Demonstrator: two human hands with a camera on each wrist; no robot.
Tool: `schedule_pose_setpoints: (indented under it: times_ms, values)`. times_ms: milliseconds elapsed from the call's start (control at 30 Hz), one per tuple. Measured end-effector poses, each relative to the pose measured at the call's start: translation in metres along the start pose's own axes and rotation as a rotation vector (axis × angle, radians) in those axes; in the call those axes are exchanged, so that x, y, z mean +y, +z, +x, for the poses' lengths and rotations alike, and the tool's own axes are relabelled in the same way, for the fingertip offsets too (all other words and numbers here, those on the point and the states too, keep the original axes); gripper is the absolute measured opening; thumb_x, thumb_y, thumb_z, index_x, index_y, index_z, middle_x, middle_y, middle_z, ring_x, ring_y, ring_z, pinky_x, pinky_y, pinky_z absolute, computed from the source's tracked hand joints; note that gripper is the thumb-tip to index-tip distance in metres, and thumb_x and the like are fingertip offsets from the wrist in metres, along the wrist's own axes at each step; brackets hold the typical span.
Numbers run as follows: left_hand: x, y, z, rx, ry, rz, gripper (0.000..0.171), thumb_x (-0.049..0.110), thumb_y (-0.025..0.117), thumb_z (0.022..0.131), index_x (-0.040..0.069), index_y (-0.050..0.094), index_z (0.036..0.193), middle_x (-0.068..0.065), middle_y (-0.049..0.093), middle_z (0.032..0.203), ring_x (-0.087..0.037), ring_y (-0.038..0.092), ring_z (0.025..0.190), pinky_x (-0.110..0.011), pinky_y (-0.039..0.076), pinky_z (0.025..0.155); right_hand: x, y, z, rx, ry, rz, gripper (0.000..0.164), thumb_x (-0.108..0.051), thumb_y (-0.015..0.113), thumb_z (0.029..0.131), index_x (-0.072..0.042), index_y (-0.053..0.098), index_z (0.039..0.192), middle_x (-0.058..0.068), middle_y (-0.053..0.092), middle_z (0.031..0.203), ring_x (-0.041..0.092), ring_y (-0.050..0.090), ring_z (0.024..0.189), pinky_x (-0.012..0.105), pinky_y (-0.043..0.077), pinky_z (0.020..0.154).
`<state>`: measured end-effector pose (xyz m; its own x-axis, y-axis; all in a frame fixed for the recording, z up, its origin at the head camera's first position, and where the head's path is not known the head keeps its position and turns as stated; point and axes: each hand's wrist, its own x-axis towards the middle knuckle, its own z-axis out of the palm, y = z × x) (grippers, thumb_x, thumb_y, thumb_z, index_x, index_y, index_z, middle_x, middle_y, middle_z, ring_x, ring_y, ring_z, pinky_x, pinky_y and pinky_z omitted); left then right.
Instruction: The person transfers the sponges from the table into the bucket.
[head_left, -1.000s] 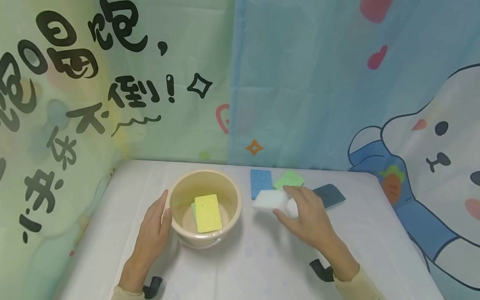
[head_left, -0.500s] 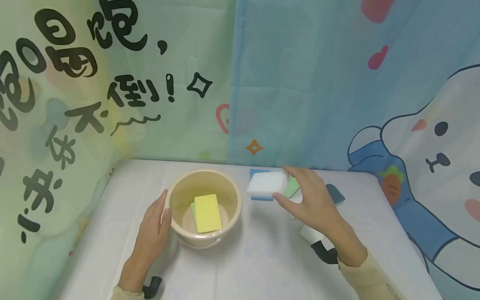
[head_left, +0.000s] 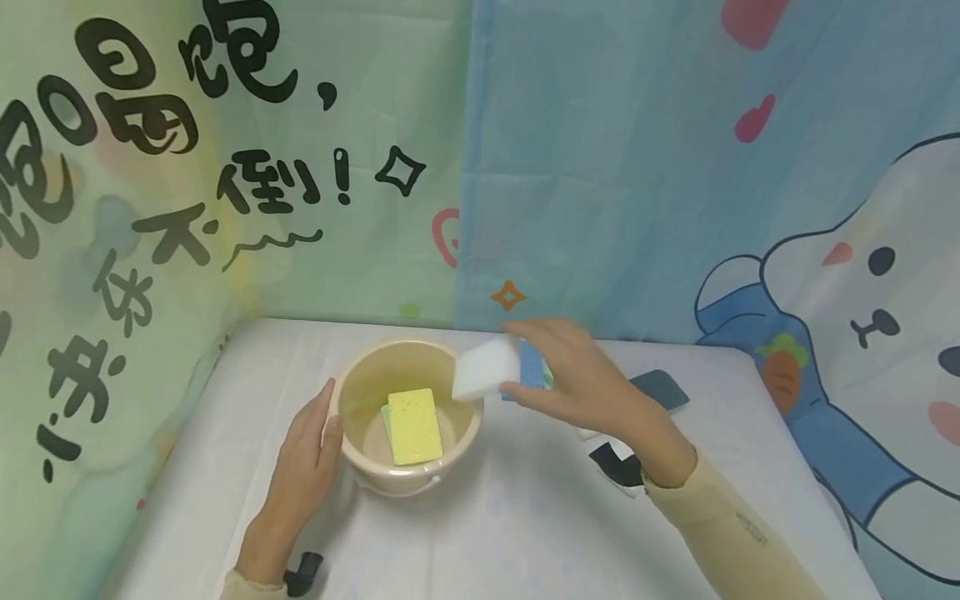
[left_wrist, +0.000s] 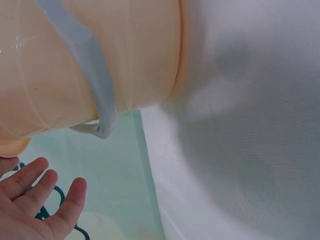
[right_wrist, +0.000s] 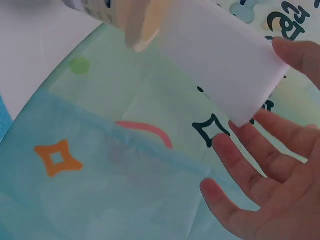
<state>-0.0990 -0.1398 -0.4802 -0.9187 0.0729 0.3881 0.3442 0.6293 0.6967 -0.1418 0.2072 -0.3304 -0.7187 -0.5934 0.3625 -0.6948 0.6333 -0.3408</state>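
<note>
My right hand (head_left: pixel 577 379) pinches a white block-shaped sponge (head_left: pixel 486 368) by one end, and its free end overlaps the right rim of the cream bucket (head_left: pixel 363 375). In the right wrist view, thumb and fingertips press opposite edges of the white sponge (right_wrist: pixel 225 60), close to the bucket's lip. Inside the bucket lies a yellow sponge (head_left: pixel 416 427), covering most of a light green one (head_left: pixel 386 419). With fingers extended, my left hand (head_left: pixel 300 467) rests along the bucket's left side. The bucket's grey handle (left_wrist: pixel 95 65) hangs down in the left wrist view.
Behind my right hand lies a blue sponge (head_left: pixel 533 367), partly covered. A dark grey-blue pad (head_left: pixel 660 389) lies further right on the white tablecloth (head_left: pixel 480 533). Something white shows under my right wrist. Printed curtains (head_left: pixel 600 208) stand along the table's back and left.
My right hand has lifted the white sponge from near the other sponges and carried it left to the bucket's rim. The left hand and bucket stay put.
</note>
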Motion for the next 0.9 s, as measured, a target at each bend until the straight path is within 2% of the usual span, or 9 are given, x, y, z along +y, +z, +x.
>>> schedule_pose_setpoints:
  times_ms: [267, 467, 733, 900]
  values:
    - [-0.001, -0.001, 0.0, -0.006, 0.0, 0.006, 0.05, 0.021, 0.039, 0.11, 0.004, 0.032, 0.156, -0.017, 0.042, 0.152, -0.036, 0.039, 0.139, -0.058, 0.033, 0.111, -0.006, 0.009, 0.021, -0.172, 0.023, 0.026, 0.067, -0.033, 0.077, 0.088, -0.006, 0.052, 0.144, 0.008, 0.057, 0.138, 0.03, 0.05, 0.127, 0.054, 0.039, 0.105]
    - [-0.003, 0.0, 0.0, -0.005, 0.002, -0.004, 0.05, 0.021, 0.038, 0.11, 0.004, 0.032, 0.156, -0.017, 0.042, 0.152, -0.037, 0.039, 0.139, -0.058, 0.032, 0.111, -0.008, 0.018, 0.034, -0.306, 0.001, -0.037, 0.066, -0.031, 0.075, 0.088, -0.007, 0.051, 0.145, 0.008, 0.059, 0.134, 0.029, 0.051, 0.125, 0.053, 0.04, 0.103]
    - [-0.004, 0.0, -0.001, -0.008, 0.0, -0.001, 0.05, 0.021, 0.039, 0.11, 0.006, 0.032, 0.156, -0.015, 0.042, 0.153, -0.035, 0.038, 0.14, -0.055, 0.032, 0.113, -0.009, 0.034, 0.046, -0.396, -0.028, -0.137, 0.067, -0.031, 0.077, 0.088, -0.007, 0.05, 0.145, 0.009, 0.06, 0.13, 0.028, 0.054, 0.12, 0.053, 0.043, 0.098]
    - [-0.004, 0.0, 0.0, -0.012, -0.006, -0.003, 0.05, 0.023, 0.038, 0.11, 0.008, 0.031, 0.157, -0.015, 0.041, 0.154, -0.034, 0.038, 0.14, -0.055, 0.032, 0.113, -0.008, 0.046, 0.053, -0.46, -0.016, -0.187, 0.066, -0.031, 0.077, 0.087, -0.01, 0.052, 0.144, 0.007, 0.061, 0.123, 0.027, 0.055, 0.114, 0.051, 0.043, 0.099]
